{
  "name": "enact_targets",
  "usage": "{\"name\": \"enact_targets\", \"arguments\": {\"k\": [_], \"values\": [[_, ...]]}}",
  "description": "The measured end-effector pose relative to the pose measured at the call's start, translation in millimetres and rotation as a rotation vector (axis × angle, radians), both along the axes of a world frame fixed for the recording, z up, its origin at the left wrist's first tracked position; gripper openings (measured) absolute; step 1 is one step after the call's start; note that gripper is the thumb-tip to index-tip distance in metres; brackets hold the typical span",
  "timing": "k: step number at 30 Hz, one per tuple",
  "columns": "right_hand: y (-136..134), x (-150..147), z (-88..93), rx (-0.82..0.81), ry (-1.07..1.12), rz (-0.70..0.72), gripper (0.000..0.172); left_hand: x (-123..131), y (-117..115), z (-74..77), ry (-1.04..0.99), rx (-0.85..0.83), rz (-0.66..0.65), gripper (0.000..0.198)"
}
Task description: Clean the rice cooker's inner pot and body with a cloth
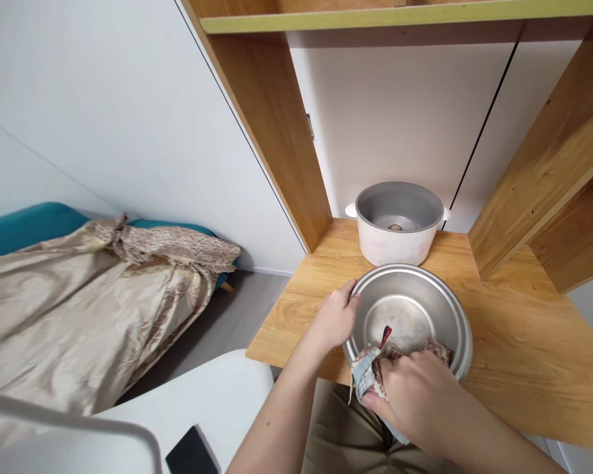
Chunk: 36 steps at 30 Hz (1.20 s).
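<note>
A round silver metal pot (432, 289) is tilted toward me at the front edge of the wooden desk. Its far left rim is gripped by my left hand (333, 317), the thumb lying over the edge. My right hand (415, 392) is closed round a patterned cloth (366, 375) at the pot's near rim. Brown-and-white folds of the cloth press against the inner wall, and a small red tag sticks up from it. Some of the cloth is hidden beneath my right hand.
Behind the metal pot stands a white rice cooker body (395, 240), lidless, with a grey inside. Wooden uprights (277, 131) and a shelf (405, 16) frame the desk. At left are a white chair (217, 382) with a black phone (192, 453) and a cloth-covered sofa (79, 296).
</note>
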State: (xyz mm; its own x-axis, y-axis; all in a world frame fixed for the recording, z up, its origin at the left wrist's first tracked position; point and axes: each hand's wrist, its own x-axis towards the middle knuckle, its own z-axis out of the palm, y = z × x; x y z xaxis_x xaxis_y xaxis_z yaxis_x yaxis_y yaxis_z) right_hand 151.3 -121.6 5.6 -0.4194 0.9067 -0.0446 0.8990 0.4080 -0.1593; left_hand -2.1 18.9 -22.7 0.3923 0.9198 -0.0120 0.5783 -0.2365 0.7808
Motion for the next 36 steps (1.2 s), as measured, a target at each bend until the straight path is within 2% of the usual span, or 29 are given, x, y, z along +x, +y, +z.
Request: {"name": "enact_targets", "arguments": {"k": [5, 9, 15, 19, 26, 32, 36], "values": [[2.5, 0.1, 2.3, -0.027, -0.007, 0.003, 0.032, -2.6, -16.5, 9.4, 0.24, -0.023, 0.066, 0.045], [3.2, 1.3, 1.7, 0.009, 0.001, 0.011, 0.034, -2.4, -34.4, 11.4, 0.366, -0.041, 0.083, 0.071], [2.8, -0.6, -3.8, 0.034, -0.003, 0.041, 0.032, 3.3, -39.2, 6.1, 0.317, -0.055, 0.099, 0.067], [5.2, -4.7, -6.5, 0.019, 0.052, 0.033, 0.033, 6.9, -38.5, 8.5, 0.307, -0.05, 0.118, 0.063], [18.3, -17.8, 8.4, -0.113, 0.081, 0.012, 0.023, 9.0, -35.9, 9.2, 0.352, -0.053, 0.131, 0.06], [10.6, -11.0, -1.0, 0.017, 0.048, -0.006, 0.029, 1.3, -28.3, 2.8, 0.293, -0.056, 0.092, 0.063], [5.4, -2.0, -0.5, 0.006, -0.003, 0.012, 0.031, 0.0, -28.4, 2.5, 0.245, -0.049, 0.087, 0.059]]}}
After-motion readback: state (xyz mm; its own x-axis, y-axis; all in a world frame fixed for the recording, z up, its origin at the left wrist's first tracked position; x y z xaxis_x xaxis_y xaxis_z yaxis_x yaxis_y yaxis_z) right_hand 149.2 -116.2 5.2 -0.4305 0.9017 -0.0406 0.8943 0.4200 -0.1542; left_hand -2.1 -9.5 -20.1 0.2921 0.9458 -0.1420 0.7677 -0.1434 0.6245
